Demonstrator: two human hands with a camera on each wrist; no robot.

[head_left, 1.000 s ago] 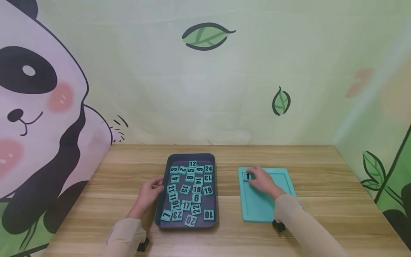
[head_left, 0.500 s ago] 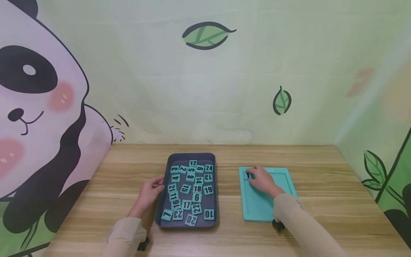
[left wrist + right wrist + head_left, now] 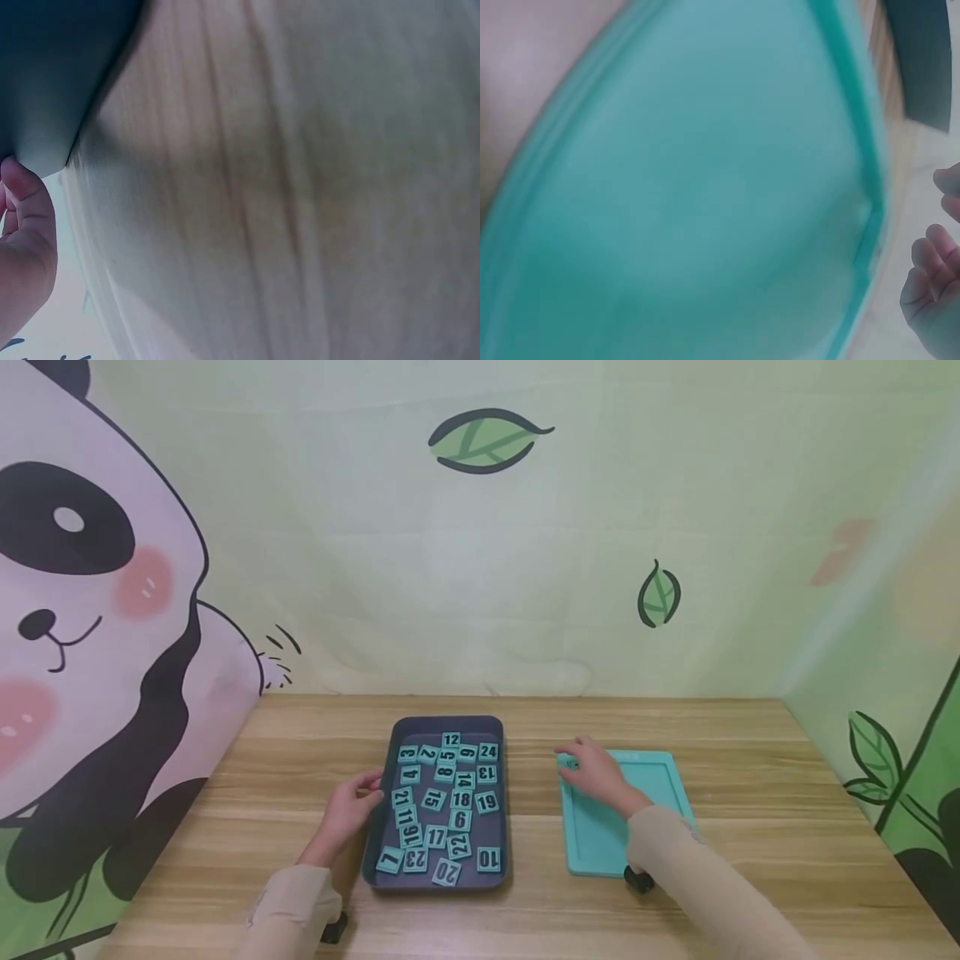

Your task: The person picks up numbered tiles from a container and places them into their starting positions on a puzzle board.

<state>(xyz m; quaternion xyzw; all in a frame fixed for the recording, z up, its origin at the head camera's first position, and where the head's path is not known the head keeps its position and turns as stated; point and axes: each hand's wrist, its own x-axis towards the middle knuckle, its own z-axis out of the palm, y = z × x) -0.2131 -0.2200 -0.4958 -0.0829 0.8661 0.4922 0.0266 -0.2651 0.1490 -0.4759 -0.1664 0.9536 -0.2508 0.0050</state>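
At the far left corner of a turquoise board (image 3: 600, 843), a small number tile (image 3: 572, 764) lies partly screened by the fingers of a right hand (image 3: 600, 777). That hand is what has changed: half a second ago it was further right, with the tile's figure 1 showing beside its fingertips. Now it has shifted left, its fingertips reach the board's left edge, and the figure can no longer be read. The right grip looks loose, with a gap between thumb and fingers in the right wrist view and no tile visible there; whether a fingertip brushes the tile is too small to make out. The shift suggests that this tile has been let go in its corner, which would make it the first one placed, as the rest of the board in sight is bare.

To the left, a dark tray (image 3: 447, 724) holds the other tiles (image 3: 461, 798), numbered 2 to 24, scattered at various angles and unmoved. The left hand (image 3: 347, 814) also stays as it was, relaxed, fingers touching the tray's outer left side, holding no tile.

Beneath everything is a wood-grain desk (image 3: 536, 827); behind it hangs a pale green backdrop (image 3: 352, 527) with a cartoon panda (image 3: 60, 610) on the left.
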